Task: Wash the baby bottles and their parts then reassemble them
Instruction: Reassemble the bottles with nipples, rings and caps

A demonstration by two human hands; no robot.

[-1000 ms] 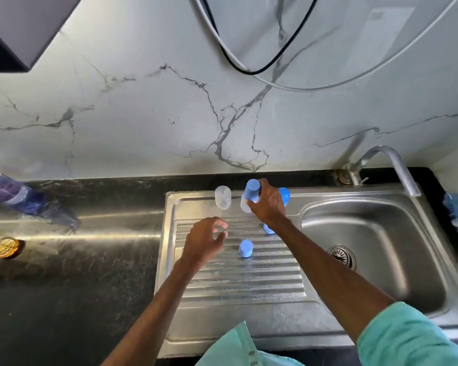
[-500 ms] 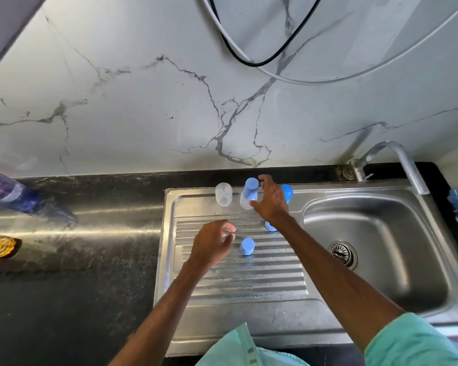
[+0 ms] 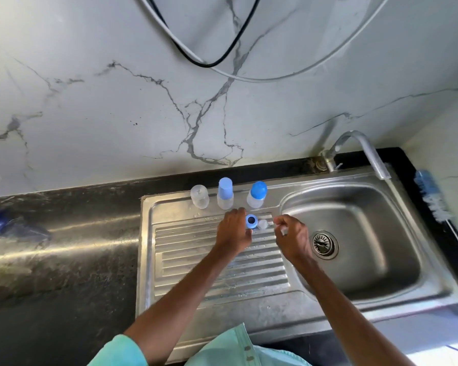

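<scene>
Currently your left hand (image 3: 234, 231) is over the ribbed drainboard (image 3: 196, 262), fingers held together and bent down, pointing to 12 o'clock. The blue ring collar (image 3: 251, 221) lies flat on the drainboard, touching that hand's thumb side at its 2 o'clock; can't tell if you're pinching it or only touching it. A clear nipple (image 3: 262, 224) sits just beside the collar at its 3 o'clock, between your two hands. Your right hand (image 3: 292, 236) is above the drainboard's edge by the sink basin (image 3: 376, 260), fingers curled in with a pale speck at the tips; can't tell whether anything is held. Three bottles stand upright in a row on the back ledge at 12 o'clock from your hands: a clear uncapped bottle (image 3: 199, 196), a bottle with a pale blue cap (image 3: 225, 194), and a bottle with a blue dome cap (image 3: 257, 194), near each other but apart. The drain (image 3: 325, 244) is at 3 o'clock of your right hand. The faucet (image 3: 365, 151) is at 1 o'clock, and the bottle brush (image 3: 431, 199) lies on the counter beyond the basin's right rim.
</scene>
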